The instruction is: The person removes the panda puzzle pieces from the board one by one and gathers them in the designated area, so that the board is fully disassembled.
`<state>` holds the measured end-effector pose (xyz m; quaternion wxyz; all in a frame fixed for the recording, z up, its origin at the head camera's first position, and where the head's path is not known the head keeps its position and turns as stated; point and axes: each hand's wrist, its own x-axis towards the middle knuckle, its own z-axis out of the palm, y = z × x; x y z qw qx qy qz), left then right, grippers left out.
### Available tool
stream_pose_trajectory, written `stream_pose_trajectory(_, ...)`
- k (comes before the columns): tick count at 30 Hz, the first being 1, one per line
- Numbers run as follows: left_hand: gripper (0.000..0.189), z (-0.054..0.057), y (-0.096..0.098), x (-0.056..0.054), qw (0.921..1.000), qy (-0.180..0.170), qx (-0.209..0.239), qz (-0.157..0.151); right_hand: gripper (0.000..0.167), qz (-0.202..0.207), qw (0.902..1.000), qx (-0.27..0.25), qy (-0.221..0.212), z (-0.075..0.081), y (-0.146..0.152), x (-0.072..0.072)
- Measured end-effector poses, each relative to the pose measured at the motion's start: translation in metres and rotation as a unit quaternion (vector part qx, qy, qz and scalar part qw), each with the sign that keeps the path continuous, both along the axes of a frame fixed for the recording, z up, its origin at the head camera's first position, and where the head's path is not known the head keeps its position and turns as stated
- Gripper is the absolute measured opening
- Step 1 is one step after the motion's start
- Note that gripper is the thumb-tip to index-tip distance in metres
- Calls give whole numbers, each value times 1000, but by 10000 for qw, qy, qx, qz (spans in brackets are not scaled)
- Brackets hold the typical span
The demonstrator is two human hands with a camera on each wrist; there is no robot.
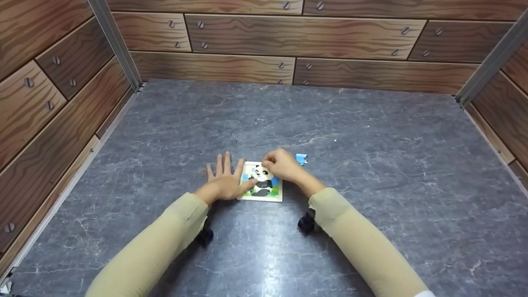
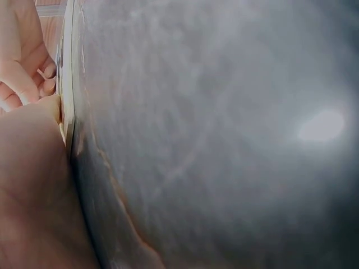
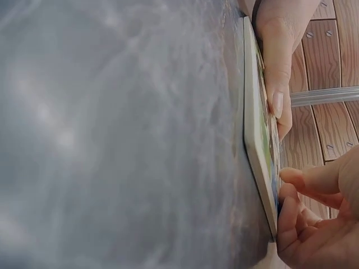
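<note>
A small panda jigsaw puzzle [image 1: 264, 192] in a pale square frame lies flat on the table. My left hand [image 1: 225, 185] rests palm down at its left side, fingers spread, the thumb [image 3: 277, 95] lying across the picture. Over the puzzle's upper right corner, my right hand [image 1: 282, 164] has its fingers curled, thumb and forefinger pinching a puzzle piece at the picture's surface beside the panda's head. The fingertips hide most of that piece. Seen from the right wrist, the thumb [image 3: 293, 177] and forefinger tips meet close against the board.
A loose light-blue puzzle piece [image 1: 301, 159] lies on the grey marbled table [image 1: 371, 185], just beyond my right hand. Wood-patterned walls [image 1: 305, 37] enclose the back and sides, with metal posts [image 1: 117, 45] at the corners.
</note>
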<state>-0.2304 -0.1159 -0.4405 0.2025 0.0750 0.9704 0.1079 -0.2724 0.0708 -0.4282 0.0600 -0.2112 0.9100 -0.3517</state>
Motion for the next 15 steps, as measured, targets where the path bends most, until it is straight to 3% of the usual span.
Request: stream_pose_trajectory(15, 84, -5, 1, -3, 10000, 1, 38, 78, 17, 182, 9993, -229, -237, -2, 2, -1)
